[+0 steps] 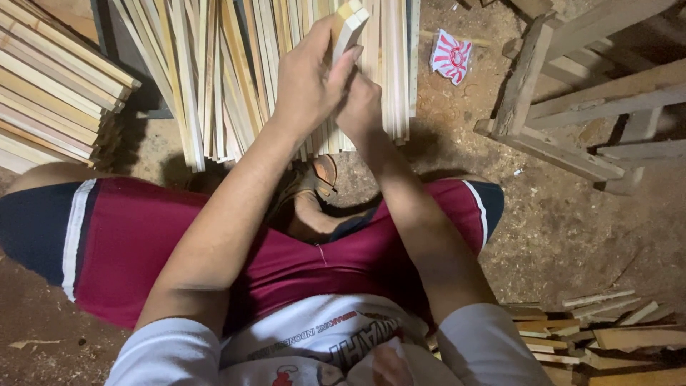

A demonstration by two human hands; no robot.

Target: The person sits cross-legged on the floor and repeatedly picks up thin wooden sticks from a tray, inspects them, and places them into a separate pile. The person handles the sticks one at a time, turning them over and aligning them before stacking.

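I sit on a dirt floor with my knees apart, in maroon shorts. My left hand (309, 80) is raised in front of me and grips the ends of a couple of thin pale wooden slats (351, 21). My right hand (359, 107) sits just below and against the left one, fingers curled; what it holds is hidden behind the left hand. Both hands are over a fan of long wooden slats (214, 71) lying on the ground ahead of me.
A stack of wooden strips (50, 78) lies at the upper left. A rough wooden frame (572, 107) stands at the upper right. A red-and-white wrapper (450, 57) lies on the dirt. Scrap wood offcuts (593, 329) pile up at the lower right. A sandal (321, 179) shows between my legs.
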